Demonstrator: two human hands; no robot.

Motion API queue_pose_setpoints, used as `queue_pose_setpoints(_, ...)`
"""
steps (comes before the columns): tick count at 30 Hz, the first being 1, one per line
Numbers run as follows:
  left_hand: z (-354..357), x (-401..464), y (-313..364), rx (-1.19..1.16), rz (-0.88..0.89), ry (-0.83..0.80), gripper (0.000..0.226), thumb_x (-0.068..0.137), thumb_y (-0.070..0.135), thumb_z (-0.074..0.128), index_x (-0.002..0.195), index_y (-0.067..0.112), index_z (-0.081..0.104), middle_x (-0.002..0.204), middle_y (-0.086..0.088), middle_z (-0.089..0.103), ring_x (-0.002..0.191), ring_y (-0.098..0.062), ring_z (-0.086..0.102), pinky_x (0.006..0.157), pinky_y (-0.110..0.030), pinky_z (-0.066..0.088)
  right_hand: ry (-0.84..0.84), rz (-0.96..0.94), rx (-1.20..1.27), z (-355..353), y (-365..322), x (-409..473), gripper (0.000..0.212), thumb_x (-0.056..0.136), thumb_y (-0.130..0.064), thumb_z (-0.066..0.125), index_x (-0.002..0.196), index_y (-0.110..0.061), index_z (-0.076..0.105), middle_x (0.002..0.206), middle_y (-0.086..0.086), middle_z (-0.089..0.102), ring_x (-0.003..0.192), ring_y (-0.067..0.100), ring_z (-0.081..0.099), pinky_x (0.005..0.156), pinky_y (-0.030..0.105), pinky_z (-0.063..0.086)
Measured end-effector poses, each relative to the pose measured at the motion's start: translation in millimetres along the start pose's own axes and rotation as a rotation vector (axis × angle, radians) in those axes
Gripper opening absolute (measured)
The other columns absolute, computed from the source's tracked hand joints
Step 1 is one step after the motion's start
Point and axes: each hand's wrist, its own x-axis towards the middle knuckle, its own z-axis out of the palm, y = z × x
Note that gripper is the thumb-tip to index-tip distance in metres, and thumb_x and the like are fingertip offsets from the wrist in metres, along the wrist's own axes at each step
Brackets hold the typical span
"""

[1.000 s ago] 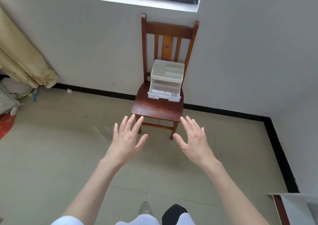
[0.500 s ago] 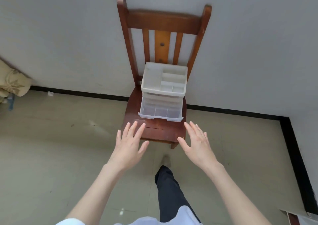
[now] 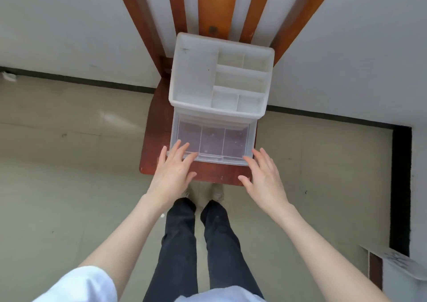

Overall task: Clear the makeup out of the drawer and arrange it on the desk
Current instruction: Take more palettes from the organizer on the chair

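The clear plastic drawer (image 3: pixel 212 143) is pulled out from the bottom of a white organizer (image 3: pixel 196 75) that stands on the seat of a wooden chair (image 3: pixel 157 126). The drawer has three compartments, and the dark seat shows through its floor. The organizer's top tray is divided into several small compartments. The left hand (image 3: pixel 172 174) is at the drawer's front left corner, its fingers (image 3: pixel 176 148) straight and spread, the tips over the front rim; whether they touch it I cannot tell. The right hand (image 3: pixel 265 179) is at the front right corner, fingers wide and holding nothing. Below the drawer, in front of the chair, are the person's legs in dark trousers (image 3: pixel 182 244).
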Motion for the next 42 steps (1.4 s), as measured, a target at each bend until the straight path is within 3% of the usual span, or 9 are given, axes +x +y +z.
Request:
queue_pose_setpoints(4, 18, 15, -25, -0.011, 0.087, 0.105, 0.024, 0.076, 0.011, 0.074, 0.099, 0.011, 0.068, 0.115, -0.015, 0.062, 0.122, -0.036, 0.049, 0.103, -0.055, 0.035, 0.139, -0.038, -0.099, 32, 4, 14, 0.029, 0.068, -0.008, 0.080, 0.094, -0.005, 0.067, 0.125, 0.021, 0.058, 0.127, 0.040, 0.045, 0.099, 0.054, 0.039)
queue_pose_setpoints(10, 21, 32, -44, -0.017, 0.258, 0.261, 0.003, 0.080, 0.010, 0.069, 0.079, 0.010, 0.066, 0.088, -0.006, 0.066, 0.098, -0.028, 0.059, 0.088, -0.037, 0.038, 0.284, -0.078, -0.167, 42, 12, 33, 0.015, 0.072, -0.009, 0.078, 0.078, -0.006, 0.064, 0.120, 0.018, 0.061, 0.123, 0.036, 0.046, 0.097, 0.051, 0.039)
queue_pose_setpoints(16, -2, 51, -48, -0.003, 0.214, 0.446, 0.010, 0.085, 0.016, 0.065, 0.090, 0.007, 0.063, 0.111, -0.015, 0.058, 0.118, -0.031, 0.041, 0.105, -0.049, 0.029, 0.529, -0.107, -0.154, 25, 8, 49, 0.047, 0.077, -0.012, 0.073, 0.116, -0.006, 0.048, 0.134, 0.021, 0.046, 0.130, 0.033, 0.034, 0.107, 0.053, 0.027)
queue_pose_setpoints(19, -20, 76, -47, 0.030, 0.133, 0.464, 0.043, 0.079, 0.021, 0.070, 0.116, 0.009, 0.052, 0.132, -0.020, 0.041, 0.131, -0.037, 0.027, 0.110, -0.054, 0.020, 0.598, -0.099, -0.172, 6, 2, 72, 0.065, 0.079, -0.018, 0.069, 0.133, -0.008, 0.035, 0.144, 0.020, 0.029, 0.137, 0.034, 0.024, 0.112, 0.056, 0.015)
queue_pose_setpoints(25, -43, 113, -53, 0.086, 0.178, 0.362, 0.066, 0.075, 0.038, 0.071, 0.130, 0.013, 0.044, 0.146, -0.018, 0.032, 0.139, -0.041, 0.014, 0.111, -0.056, 0.003, 0.494, -0.180, -0.254, -13, -8, 110, 0.079, 0.084, -0.050, 0.054, 0.144, -0.008, 0.025, 0.151, 0.019, 0.025, 0.142, 0.032, 0.017, 0.114, 0.056, 0.006)
queue_pose_setpoints(29, -34, 107, -56, 0.097, 0.182, 0.298, 0.075, 0.069, 0.048, 0.071, 0.130, 0.015, 0.043, 0.147, -0.017, 0.028, 0.141, -0.041, 0.007, 0.113, -0.055, -0.001, 0.453, -0.180, -0.318, -7, -1, 109, 0.093, 0.074, -0.052, 0.067, 0.145, -0.010, 0.024, 0.152, 0.019, 0.024, 0.142, 0.032, 0.018, 0.114, 0.055, 0.004)
queue_pose_setpoints(34, -26, 103, -55, 0.044, 0.176, 0.403, 0.051, 0.078, 0.026, 0.072, 0.121, 0.013, 0.050, 0.142, -0.017, 0.037, 0.140, -0.039, 0.013, 0.114, -0.052, 0.006, 0.557, -0.223, -0.330, -3, 7, 111, 0.088, 0.076, -0.025, 0.076, 0.144, -0.009, 0.022, 0.150, 0.022, 0.028, 0.141, 0.032, 0.021, 0.113, 0.056, 0.009)
queue_pose_setpoints(39, -28, 117, -47, 0.086, 0.124, 0.516, 0.022, 0.080, 0.014, 0.068, 0.097, 0.007, 0.055, 0.135, -0.019, 0.045, 0.137, -0.042, 0.022, 0.113, -0.054, 0.012, 0.617, -0.132, -0.312, -18, 6, 125, 0.089, 0.074, -0.019, 0.075, 0.144, -0.009, 0.021, 0.150, 0.023, 0.025, 0.140, 0.036, 0.020, 0.112, 0.056, 0.008)
queue_pose_setpoints(42, -25, 120, -44, 0.095, 0.104, 0.541, 0.025, 0.081, 0.008, 0.065, 0.103, 0.008, 0.053, 0.136, -0.019, 0.044, 0.137, -0.042, 0.023, 0.113, -0.054, 0.014, 0.604, -0.084, -0.281, -15, 1, 126, 0.089, 0.075, -0.016, 0.073, 0.145, -0.010, 0.020, 0.151, 0.022, 0.023, 0.141, 0.037, 0.019, 0.113, 0.055, 0.007)
